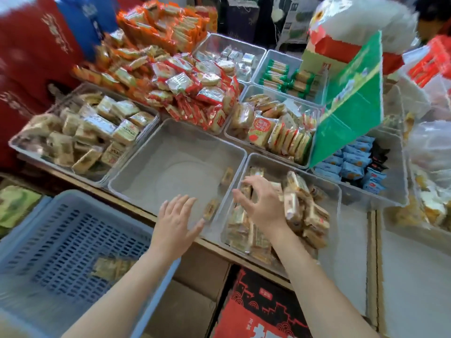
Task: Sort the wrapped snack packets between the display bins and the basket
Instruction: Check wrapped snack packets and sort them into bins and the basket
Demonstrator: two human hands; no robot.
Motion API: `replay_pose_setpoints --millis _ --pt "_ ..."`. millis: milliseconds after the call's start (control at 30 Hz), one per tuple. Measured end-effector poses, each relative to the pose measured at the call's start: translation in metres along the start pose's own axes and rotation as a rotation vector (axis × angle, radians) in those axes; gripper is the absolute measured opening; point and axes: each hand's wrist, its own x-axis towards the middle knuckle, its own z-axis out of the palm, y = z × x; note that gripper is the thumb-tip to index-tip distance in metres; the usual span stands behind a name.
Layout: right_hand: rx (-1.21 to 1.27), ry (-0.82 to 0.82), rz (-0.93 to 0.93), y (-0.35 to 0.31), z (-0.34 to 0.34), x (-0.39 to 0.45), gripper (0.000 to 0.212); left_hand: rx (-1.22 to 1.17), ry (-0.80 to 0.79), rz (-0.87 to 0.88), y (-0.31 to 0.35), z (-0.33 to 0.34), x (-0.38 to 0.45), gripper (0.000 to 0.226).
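My left hand [176, 222] hovers with straight, spread fingers over the near edge of a nearly bare clear bin [170, 152], holding nothing. Two beige wrapped packets [211, 209] lie along that bin's right wall. My right hand [262, 203] reaches into the neighbouring clear bin [334, 191], which is heaped with beige snack packets [305, 211]. Its fingers curl round packets at the heap's top; the view is blurred. A blue slotted basket [61, 242] sits at the lower left with a couple of packets [109, 267] inside.
More clear bins behind hold tan packets [97, 132], red packets [195, 93], orange packets [158, 28], green packets [288, 79] and blue packets [353, 162]. A green card sign [353, 101] stands to the right. Cardboard boxes [258, 311] sit below the shelf edge.
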Motion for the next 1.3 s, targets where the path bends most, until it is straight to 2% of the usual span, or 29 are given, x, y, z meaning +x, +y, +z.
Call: replay_pose_setpoints --millis 100,200,300,467,533,600,667,800,900,1067,1133,1233,1300 --pt "-0.027 -0.236 0.007 -0.030 0.032 0.057 0.060 0.071 0.051 -0.034 -0.044 -0.005 0.020 0.076" --pt "-0.177 -0.447 0.088 -0.037 0.067 0.110 0.076 0.083 0.084 -0.099 -0.072 -0.010 0.041 0.073" --pt "-0.286 -0.527 0.188 -0.026 0.089 0.148 0.085 0.078 0.126 -0.155 -0.083 -0.011 0.054 0.068" --pt "-0.370 -0.700 0.368 -0.007 0.111 0.187 0.104 0.069 0.217 -0.124 -0.091 -0.001 0.059 0.060" --pt "-0.499 -0.740 0.414 0.002 0.122 0.193 0.105 0.068 0.232 -0.118 -0.091 0.000 0.059 0.060" --pt "-0.589 -0.792 0.442 0.013 0.131 0.195 0.097 0.064 0.231 -0.110 -0.091 -0.002 0.060 0.059" --pt "-0.651 -0.855 0.431 0.021 0.138 0.195 0.088 0.066 0.220 -0.106 -0.091 -0.002 0.060 0.060" --pt "-0.819 -0.918 0.397 0.024 0.144 0.193 0.109 0.078 0.205 -0.124 -0.092 -0.002 0.060 0.060" --pt "-0.848 -0.940 0.366 0.019 0.143 0.191 0.105 0.087 0.208 -0.118 -0.093 -0.002 0.059 0.060" --pt "-0.732 -1.033 0.304 0.012 0.144 0.184 0.064 0.084 0.194 -0.131 -0.091 -0.003 0.059 0.059" --pt "-0.634 -0.990 0.321 0.007 0.138 0.186 0.048 0.083 0.186 -0.135 -0.090 -0.004 0.059 0.059" --pt "-0.364 -0.805 0.329 0.001 0.125 0.188 0.049 0.071 0.190 -0.135 -0.089 -0.005 0.058 0.059" --pt "-0.042 -0.840 0.439 -0.006 0.123 0.181 0.052 0.042 0.214 -0.124 -0.089 -0.006 0.058 0.058"
